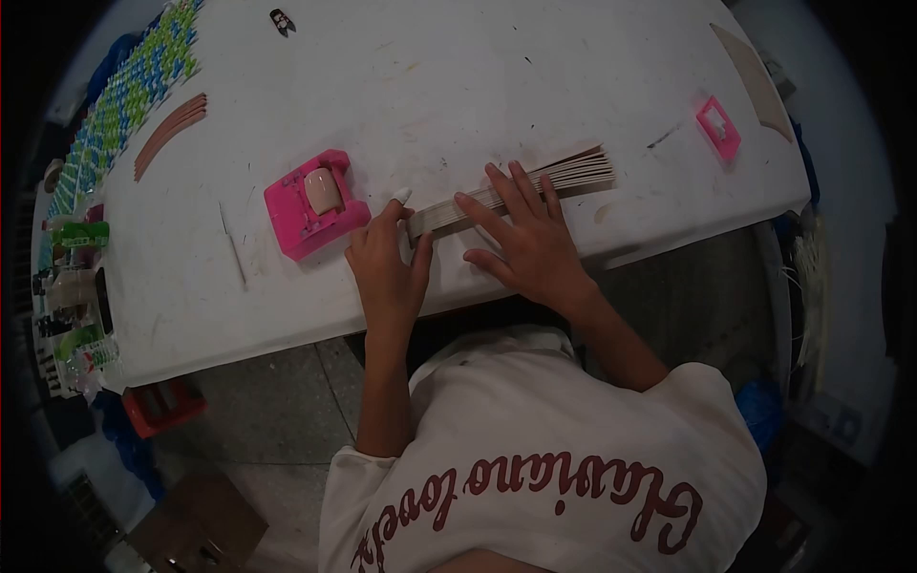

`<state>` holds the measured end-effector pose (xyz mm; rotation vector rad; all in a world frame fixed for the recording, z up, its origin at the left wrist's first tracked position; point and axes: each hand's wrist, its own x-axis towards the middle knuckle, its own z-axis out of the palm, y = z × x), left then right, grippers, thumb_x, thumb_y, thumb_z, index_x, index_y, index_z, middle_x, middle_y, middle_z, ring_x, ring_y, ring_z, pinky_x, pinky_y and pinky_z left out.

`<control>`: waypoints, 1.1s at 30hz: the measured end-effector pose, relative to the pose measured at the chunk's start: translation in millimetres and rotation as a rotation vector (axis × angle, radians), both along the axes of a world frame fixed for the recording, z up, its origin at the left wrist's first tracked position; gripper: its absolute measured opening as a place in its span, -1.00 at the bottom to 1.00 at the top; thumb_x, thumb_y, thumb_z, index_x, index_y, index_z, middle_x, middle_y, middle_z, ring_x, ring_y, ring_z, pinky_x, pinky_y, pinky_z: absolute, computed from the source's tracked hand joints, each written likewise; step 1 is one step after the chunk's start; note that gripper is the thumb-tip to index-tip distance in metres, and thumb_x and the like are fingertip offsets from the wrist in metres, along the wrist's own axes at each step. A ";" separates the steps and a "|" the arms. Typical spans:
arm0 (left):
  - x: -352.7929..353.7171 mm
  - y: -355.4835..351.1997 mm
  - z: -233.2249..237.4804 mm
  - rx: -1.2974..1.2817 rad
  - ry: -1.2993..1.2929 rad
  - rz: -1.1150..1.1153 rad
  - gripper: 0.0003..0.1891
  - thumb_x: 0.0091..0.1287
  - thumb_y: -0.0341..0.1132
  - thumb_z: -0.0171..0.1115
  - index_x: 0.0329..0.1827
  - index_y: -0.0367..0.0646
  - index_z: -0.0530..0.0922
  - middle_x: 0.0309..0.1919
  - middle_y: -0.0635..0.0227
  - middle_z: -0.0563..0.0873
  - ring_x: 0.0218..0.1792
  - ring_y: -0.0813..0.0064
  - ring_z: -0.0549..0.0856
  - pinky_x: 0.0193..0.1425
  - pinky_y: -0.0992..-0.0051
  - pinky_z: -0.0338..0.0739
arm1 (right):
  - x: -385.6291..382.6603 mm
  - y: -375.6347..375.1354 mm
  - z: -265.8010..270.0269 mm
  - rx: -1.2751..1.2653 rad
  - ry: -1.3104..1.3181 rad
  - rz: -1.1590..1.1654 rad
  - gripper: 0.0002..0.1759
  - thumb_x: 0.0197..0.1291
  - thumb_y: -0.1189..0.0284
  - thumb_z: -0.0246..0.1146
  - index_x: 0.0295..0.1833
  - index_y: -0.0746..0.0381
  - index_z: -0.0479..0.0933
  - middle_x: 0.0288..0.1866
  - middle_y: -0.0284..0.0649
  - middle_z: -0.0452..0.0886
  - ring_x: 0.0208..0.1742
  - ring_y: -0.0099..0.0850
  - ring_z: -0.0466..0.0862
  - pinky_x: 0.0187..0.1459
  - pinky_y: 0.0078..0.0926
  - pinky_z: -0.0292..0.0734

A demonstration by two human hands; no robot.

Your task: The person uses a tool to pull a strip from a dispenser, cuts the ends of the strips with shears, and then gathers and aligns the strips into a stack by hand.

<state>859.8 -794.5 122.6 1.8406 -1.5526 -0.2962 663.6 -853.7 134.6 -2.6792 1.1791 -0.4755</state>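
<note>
Right hand (530, 244) flat atop strip stack (585, 170)

Bare table (478, 86) beyond the strip stack (583, 170); pink jig (315, 202) blocks leftward.

a stack of thin beige strips (581, 173) lies on the white table (478, 76), a long row running from 8 o'clock to 2 o'clock. the strips sit packed tight at the 8 o'clock end and fan loose at the 2 o'clock end, near the table's 6 o'clock edge
</note>
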 end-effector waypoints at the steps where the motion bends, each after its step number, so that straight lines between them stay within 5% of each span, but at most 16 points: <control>1: -0.5 -0.2 0.0 -0.007 0.002 0.000 -0.45 0.17 -0.41 0.43 0.26 -0.10 0.49 0.00 0.39 0.68 0.04 0.23 0.55 0.13 0.21 0.35 | -0.7 -0.6 -1.0 0.007 -0.025 -0.005 -0.31 0.26 -0.08 0.26 0.48 -0.16 0.38 0.55 -0.02 0.24 0.60 0.00 0.15 0.53 0.22 -0.05; 11: -6.0 0.8 -0.7 -0.083 -0.183 -0.019 -0.64 0.08 -0.45 0.43 -0.03 0.11 0.68 0.00 0.45 0.63 -0.03 0.28 0.55 0.05 0.28 0.38 | -3.4 -9.1 0.5 -0.050 -0.061 0.007 -0.43 0.29 -0.01 0.28 0.36 -0.07 0.51 0.43 -0.07 0.42 0.51 -0.10 0.33 0.48 0.08 0.09; 22: -5.6 0.2 -4.2 -0.111 -0.220 -0.006 -0.66 0.04 -0.41 0.42 -0.10 0.15 0.68 -0.01 0.47 0.64 -0.03 0.30 0.55 0.02 0.28 0.39 | 1.0 -63.1 14.4 0.034 -0.258 0.245 -0.90 0.15 0.40 0.39 -0.22 0.13 0.68 -0.21 -0.35 0.64 -0.15 -0.33 0.63 0.02 -0.32 0.48; 33: -5.4 0.9 -4.4 -0.115 -0.240 -0.005 -0.65 0.04 -0.40 0.42 -0.09 0.16 0.67 0.01 0.48 0.63 -0.05 0.31 0.55 0.02 0.30 0.39 | 12.6 -76.5 21.7 0.013 -0.116 0.352 -0.94 0.17 0.42 0.35 -0.26 0.15 0.67 -0.28 -0.33 0.62 -0.18 -0.35 0.63 -0.03 -0.32 0.54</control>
